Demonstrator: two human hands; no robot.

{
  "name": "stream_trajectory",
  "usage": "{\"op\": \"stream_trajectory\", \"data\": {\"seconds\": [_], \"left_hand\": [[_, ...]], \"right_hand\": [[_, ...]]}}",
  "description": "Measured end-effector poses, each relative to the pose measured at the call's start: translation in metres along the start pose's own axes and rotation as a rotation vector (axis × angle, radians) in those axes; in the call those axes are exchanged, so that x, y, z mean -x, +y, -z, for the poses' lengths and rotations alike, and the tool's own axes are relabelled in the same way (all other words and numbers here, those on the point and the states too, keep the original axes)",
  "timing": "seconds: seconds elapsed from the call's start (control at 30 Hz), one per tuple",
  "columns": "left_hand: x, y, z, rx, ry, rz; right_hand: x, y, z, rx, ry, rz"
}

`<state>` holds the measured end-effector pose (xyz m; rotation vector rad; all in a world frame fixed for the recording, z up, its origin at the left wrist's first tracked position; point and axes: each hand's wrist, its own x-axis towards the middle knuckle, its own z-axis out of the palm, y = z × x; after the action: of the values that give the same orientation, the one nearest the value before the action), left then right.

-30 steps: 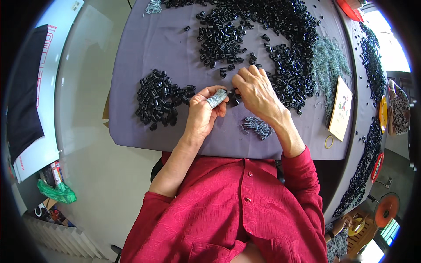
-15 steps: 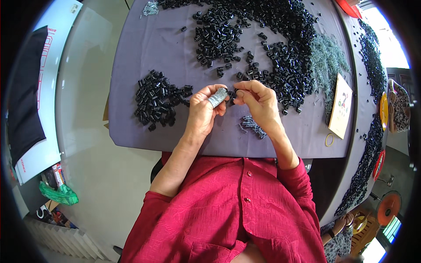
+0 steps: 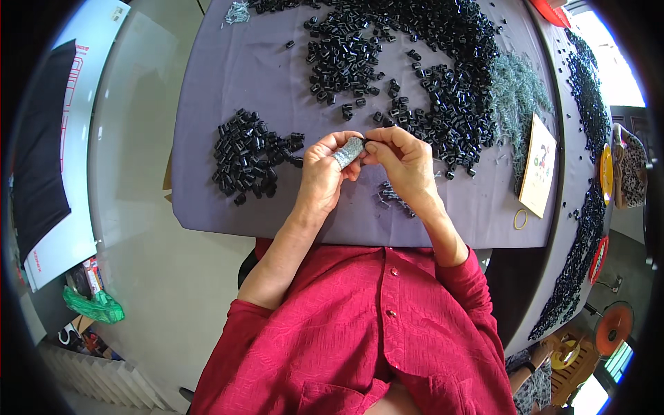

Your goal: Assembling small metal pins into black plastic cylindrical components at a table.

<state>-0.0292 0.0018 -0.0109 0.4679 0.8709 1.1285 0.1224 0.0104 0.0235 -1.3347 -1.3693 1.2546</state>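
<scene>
My left hand [image 3: 323, 169] is closed, its fingertips pressed together. A grey, speckled wrap [image 3: 348, 153] covers what looks like its thumb. Close against it, my right hand [image 3: 408, 160] pinches a small black plastic piece [image 3: 365, 142], mostly hidden by the fingertips. Whatever the left fingers grip is covered from sight. Beneath the right wrist lies a small pile of metal screws or pins [image 3: 393, 196]. To the left of my hands sits a heap of black plastic pieces [image 3: 245, 155]. A far larger heap of such pieces [image 3: 456, 93] spreads beyond my hands.
Thin silvery pins [image 3: 517, 97] lie heaped on the right of the grey-covered table [image 3: 207, 207]. Near them are a cream booklet [image 3: 537, 166] and a yellow ring [image 3: 520, 219]. A second table at right bears more black pieces [image 3: 588, 235]. Another person's arm [image 3: 532, 363] shows at lower right.
My right hand has moved slightly left with the black piece, up against the left fingertips. The gap between the hands has closed. The left hand has barely moved.
</scene>
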Motion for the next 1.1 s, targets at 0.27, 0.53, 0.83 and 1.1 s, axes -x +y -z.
{"op": "stream_trajectory", "data": {"seconds": [0.27, 0.53, 0.83, 1.1], "left_hand": [[0.0, 0.001, -0.002, -0.028, 0.05, 0.028], [0.011, 0.006, -0.01, -0.228, 0.106, -0.037], [0.029, 0.008, 0.007, -0.589, 0.034, 0.036], [0.035, 0.016, -0.001, -0.841, 0.005, 0.022]], "right_hand": [[-0.001, 0.001, -0.003, 0.136, 0.026, 0.125], [0.008, 0.009, -0.014, 0.356, 0.12, 0.391], [0.024, 0.014, -0.011, 0.504, -0.048, 0.558], [0.032, 0.014, -0.01, 0.776, -0.225, 0.612]]}}
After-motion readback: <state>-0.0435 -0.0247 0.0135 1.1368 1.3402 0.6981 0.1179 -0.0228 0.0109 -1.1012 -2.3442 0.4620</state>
